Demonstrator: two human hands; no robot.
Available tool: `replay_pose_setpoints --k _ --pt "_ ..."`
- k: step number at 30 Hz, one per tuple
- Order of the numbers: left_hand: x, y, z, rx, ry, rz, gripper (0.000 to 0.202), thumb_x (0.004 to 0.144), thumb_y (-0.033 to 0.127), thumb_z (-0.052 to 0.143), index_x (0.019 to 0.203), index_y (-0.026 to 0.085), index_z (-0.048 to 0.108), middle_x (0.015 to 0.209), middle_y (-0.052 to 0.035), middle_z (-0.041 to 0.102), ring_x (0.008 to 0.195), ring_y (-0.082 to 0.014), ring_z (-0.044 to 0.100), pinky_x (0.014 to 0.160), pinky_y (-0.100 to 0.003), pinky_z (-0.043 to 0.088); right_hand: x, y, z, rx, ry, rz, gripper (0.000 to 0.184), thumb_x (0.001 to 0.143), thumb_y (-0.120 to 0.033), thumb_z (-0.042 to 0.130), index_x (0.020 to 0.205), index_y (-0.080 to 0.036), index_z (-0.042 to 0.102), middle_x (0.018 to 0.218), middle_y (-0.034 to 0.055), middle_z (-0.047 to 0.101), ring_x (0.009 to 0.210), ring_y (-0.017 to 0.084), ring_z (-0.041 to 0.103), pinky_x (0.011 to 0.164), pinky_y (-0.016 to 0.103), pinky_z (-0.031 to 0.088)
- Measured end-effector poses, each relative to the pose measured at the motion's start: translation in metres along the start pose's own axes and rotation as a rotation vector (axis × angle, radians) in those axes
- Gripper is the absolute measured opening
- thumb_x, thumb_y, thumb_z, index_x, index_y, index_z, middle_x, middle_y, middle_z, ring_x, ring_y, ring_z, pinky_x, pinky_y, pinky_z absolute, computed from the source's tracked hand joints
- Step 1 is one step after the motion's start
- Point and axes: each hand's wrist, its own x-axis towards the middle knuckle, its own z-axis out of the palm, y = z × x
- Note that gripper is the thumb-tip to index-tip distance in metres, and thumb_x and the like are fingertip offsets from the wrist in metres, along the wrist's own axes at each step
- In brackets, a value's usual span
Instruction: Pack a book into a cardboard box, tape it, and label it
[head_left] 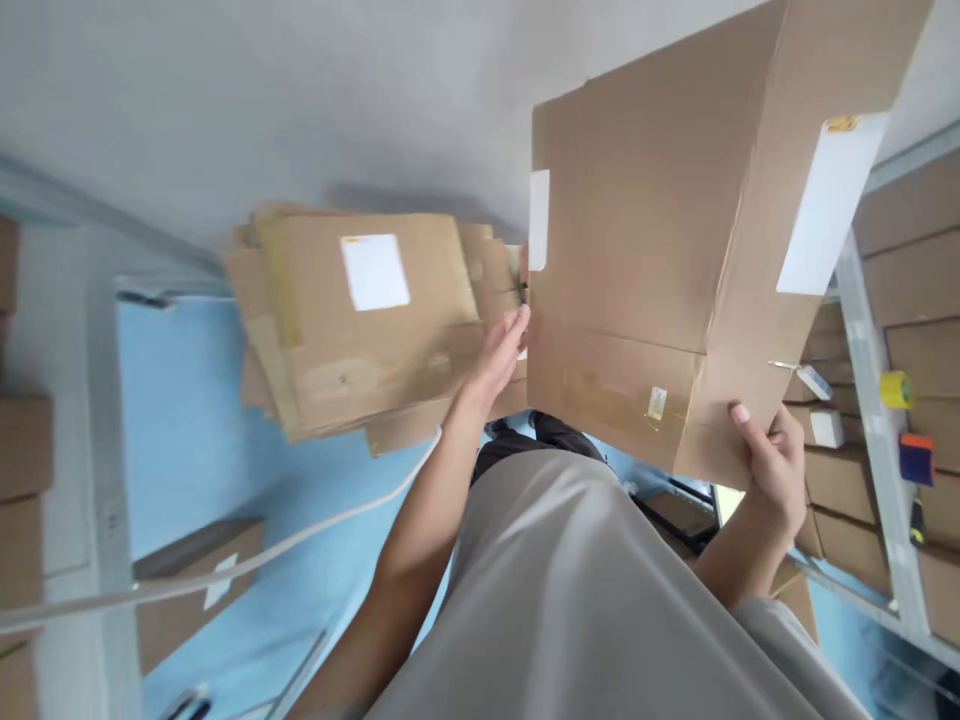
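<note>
A large, flat-looking cardboard box point(637, 230) is held up in front of me, tilted, with white labels near both sides and a crease down its right part. My right hand point(772, 460) grips its lower right corner, thumb on the front face and fingers behind. At the box's left edge is my left hand point(501, 355), holding that edge; some of its fingers are hidden behind the cardboard. Left of this hand stands a stack of flattened cardboard boxes point(375, 360), the front one bearing a white label point(375, 272).
A white cable point(322, 525) runs from the left to my left wrist. Shelving point(874, 420) with stacked boxes stands on the right, where yellow tape point(895, 390) hangs. Another box point(199, 585) sits low on the left, over the blue floor point(187, 400).
</note>
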Motion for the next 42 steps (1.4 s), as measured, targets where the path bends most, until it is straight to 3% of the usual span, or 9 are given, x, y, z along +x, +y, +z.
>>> replay_pose_setpoints --k 4,11,16,21,25,29,34,38,42 --pt "0.010 -0.004 0.064 -0.152 -0.290 -0.096 0.066 0.077 0.075 0.097 0.107 0.020 0.078 0.111 -0.0140 0.087 0.123 -0.0368 0.082 0.109 -0.053 0.067 -0.032 0.053 -0.028 0.087 0.111 0.177 0.061 0.089 -0.076 0.085 0.119 -0.023 0.082 0.116 0.0143 0.089 0.104 0.035 0.084 0.088 0.045 0.068" --pt "0.002 -0.004 0.186 0.024 -0.438 0.076 0.063 0.083 0.066 0.095 0.123 0.020 0.078 0.123 -0.0129 0.087 0.124 -0.0332 0.081 0.114 -0.048 0.063 -0.055 0.185 -0.054 0.227 0.336 0.346 0.067 0.084 -0.079 0.085 0.116 -0.021 0.075 0.121 0.0162 0.088 0.113 0.034 0.082 0.102 0.051 0.068" --pt "-0.017 -0.014 0.300 0.323 -0.546 0.264 0.048 0.090 0.063 0.087 0.111 0.020 0.079 0.113 -0.0104 0.086 0.112 -0.0320 0.080 0.102 -0.041 0.064 -0.068 0.305 -0.088 0.233 0.499 0.468 0.095 0.077 -0.085 0.084 0.145 -0.021 0.066 0.138 0.0229 0.080 0.130 0.037 0.077 0.116 0.064 0.062" --pt "-0.043 -0.038 0.437 0.746 -0.691 0.557 0.027 0.099 0.045 0.079 0.113 0.023 0.082 0.099 -0.0053 0.082 0.101 -0.0322 0.078 0.093 -0.038 0.058 -0.084 0.393 -0.163 0.186 0.642 0.539 0.116 0.080 -0.088 0.079 0.169 -0.018 0.053 0.164 0.0304 0.063 0.147 0.041 0.068 0.121 0.067 0.058" --pt "-0.068 -0.067 0.543 1.002 -0.911 0.799 0.023 0.106 0.035 0.070 0.121 0.024 0.083 0.112 -0.0098 0.084 0.111 -0.0363 0.078 0.099 -0.044 0.055 -0.089 0.432 -0.228 0.188 0.728 0.544 0.119 0.083 -0.086 0.078 0.176 -0.020 0.045 0.173 0.0296 0.056 0.154 0.041 0.064 0.124 0.065 0.058" --pt "-0.085 -0.098 0.619 1.116 -1.148 0.953 0.022 0.109 0.028 0.062 0.117 0.025 0.083 0.108 -0.0124 0.082 0.111 -0.0377 0.076 0.105 -0.050 0.052 -0.086 0.464 -0.272 0.250 0.817 0.610 0.125 0.083 -0.084 0.081 0.182 -0.024 0.036 0.184 0.0268 0.044 0.164 0.041 0.055 0.130 0.064 0.053" --pt "-0.090 -0.134 0.679 1.093 -1.351 1.012 0.022 0.107 0.024 0.062 0.114 0.026 0.083 0.107 -0.0118 0.081 0.111 -0.0360 0.075 0.107 -0.052 0.051 -0.071 0.495 -0.294 0.311 0.982 0.724 0.124 0.087 -0.087 0.074 0.185 -0.024 0.029 0.190 0.0240 0.035 0.173 0.037 0.045 0.136 0.059 0.047" --pt "-0.094 -0.161 0.723 1.065 -1.486 1.047 0.022 0.107 0.021 0.063 0.111 0.025 0.083 0.105 -0.0117 0.080 0.107 -0.0352 0.075 0.104 -0.051 0.052 -0.059 0.509 -0.305 0.282 1.043 0.775 0.111 0.092 -0.090 0.066 0.174 -0.018 0.047 0.178 0.0255 0.053 0.169 0.034 0.051 0.135 0.057 0.049" --pt "-0.104 -0.180 0.765 1.061 -1.603 1.010 0.025 0.106 0.016 0.062 0.113 0.024 0.085 0.110 -0.0133 0.081 0.109 -0.0345 0.077 0.100 -0.049 0.053 -0.060 0.518 -0.314 0.264 1.161 0.840 0.105 0.088 -0.093 0.070 0.157 -0.015 0.063 0.164 0.0262 0.066 0.158 0.035 0.062 0.134 0.053 0.050"
